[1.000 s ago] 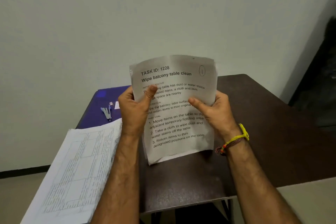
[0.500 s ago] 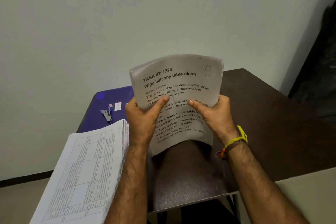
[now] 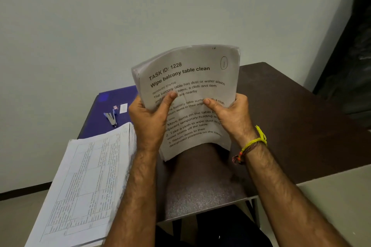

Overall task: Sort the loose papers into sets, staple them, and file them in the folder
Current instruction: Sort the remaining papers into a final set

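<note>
Head view looks down on a dark brown table [image 3: 301,118] set against a plain pale wall [image 3: 140,6]; a dark area occupies the far right edge of the room. A blue folder [image 3: 104,110] lies flat on the far left part of the table, and a small stapler [image 3: 110,118] rests on it, with two small paper slips just beside the stapler. A thick stack of loose papers [image 3: 84,182], printed with tables, lies at the near left and overhangs the table's front edge. The set of papers [image 3: 190,78] stands roughly upright above the table's middle, its long axis vertical and the printed face turned toward the person. The heading "TASK ID: 1228, Wipe balcony table clean" sits at the upper end; the top bows backward and the sheets fan slightly at the upper left corner. The lower edge is at or just above the tabletop; contact cannot be confirmed. The left hand [image 3: 150,120] grips the set's left edge, thumb pressed on the front face, fingers curled behind. The right hand [image 3: 230,114] grips the right edge the same way, thumb across the text. A yellow wristband [image 3: 255,142] circles the right wrist.
</note>
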